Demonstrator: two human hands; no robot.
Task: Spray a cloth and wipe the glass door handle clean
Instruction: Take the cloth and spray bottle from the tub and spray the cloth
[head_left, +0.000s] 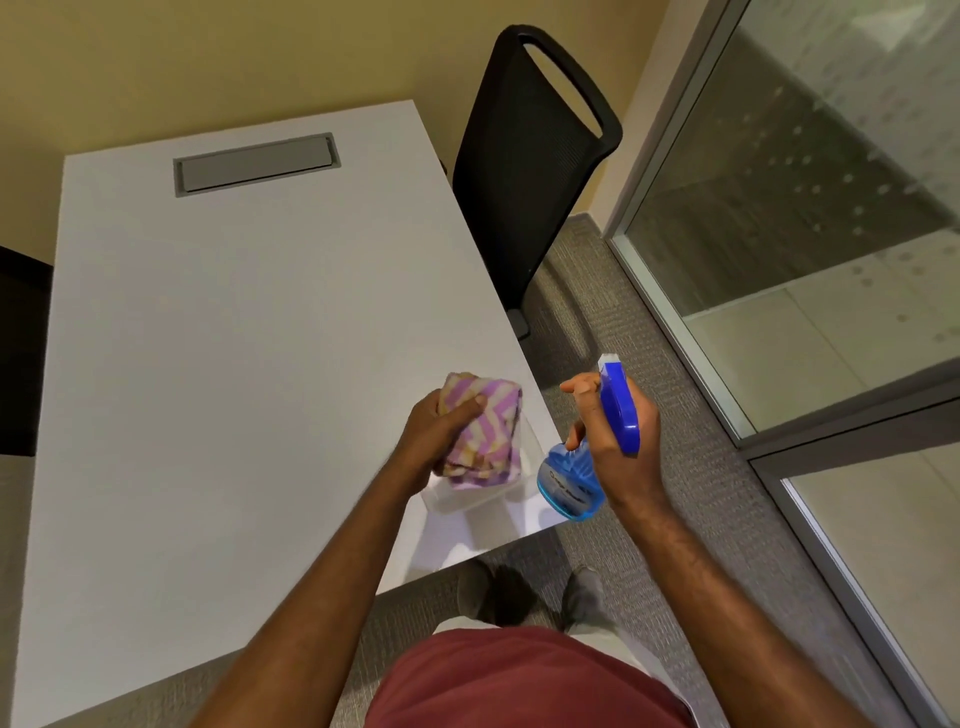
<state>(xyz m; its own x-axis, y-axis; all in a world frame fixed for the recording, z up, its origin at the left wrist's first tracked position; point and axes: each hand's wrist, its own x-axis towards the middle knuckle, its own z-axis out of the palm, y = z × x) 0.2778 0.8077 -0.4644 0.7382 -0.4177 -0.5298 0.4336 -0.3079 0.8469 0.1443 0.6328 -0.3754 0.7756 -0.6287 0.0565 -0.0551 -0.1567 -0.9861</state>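
My left hand (434, 434) grips a bunched cloth (488, 431) with a purple and cream zigzag pattern, held over the near right corner of the white table (234, 338). My right hand (621, 436) holds a blue spray bottle (571, 480) just right of the cloth. The bottle's blue trigger head (618, 402) points up and away, and my index finger sticks out beside it. A glass door (831, 234) with a metal frame stands to the right. Its handle is not in view.
A black mesh office chair (530, 171) stands at the table's far right side. The table has a grey cable flap (254, 163) near its far end. A clear plastic piece (467, 493) lies on the table under the cloth. Grey carpet (675, 364) runs between table and glass.
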